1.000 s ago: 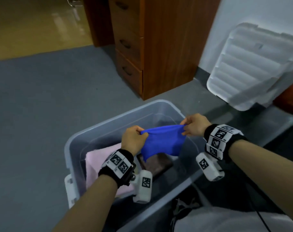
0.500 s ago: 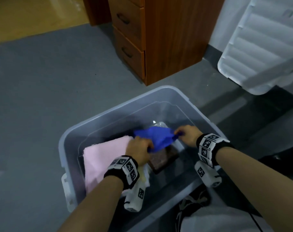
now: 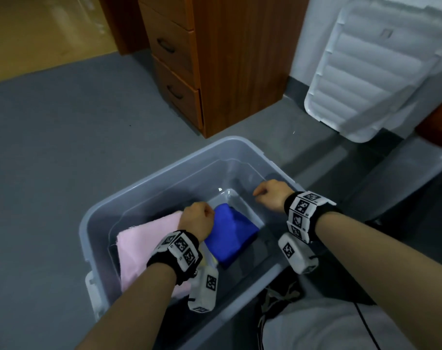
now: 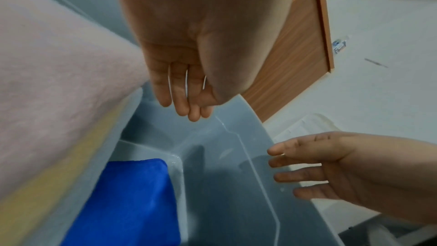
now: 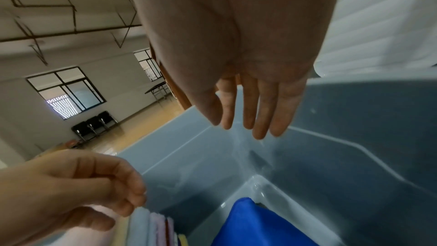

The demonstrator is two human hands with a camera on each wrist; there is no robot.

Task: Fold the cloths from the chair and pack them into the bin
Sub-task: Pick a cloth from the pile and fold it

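Note:
A grey plastic bin (image 3: pixel 149 184) stands on the floor in front of me. Inside it a folded blue cloth (image 3: pixel 231 234) lies flat on the right, also seen in the left wrist view (image 4: pixel 127 203) and the right wrist view (image 5: pixel 262 227). A folded pink cloth (image 3: pixel 144 248) tops a stack on the left of the bin. My left hand (image 3: pixel 198 219) hovers over the blue cloth's left edge with its fingers (image 4: pixel 184 100) relaxed, holding nothing. My right hand (image 3: pixel 269 194) hangs above the bin's right corner, its fingers (image 5: pixel 260 119) straight and empty.
A wooden drawer cabinet (image 3: pixel 215 59) stands just behind the bin. A white bin lid (image 3: pixel 381 72) leans on the wall at the right. Grey carpet (image 3: pixel 51 147) spreads to the left. My shoe (image 3: pixel 278 299) is beside the bin's near wall.
The blue cloth, held stretched between both hands, went down into the bin and was let go. Both hands came off it; the right one drew away to the right.

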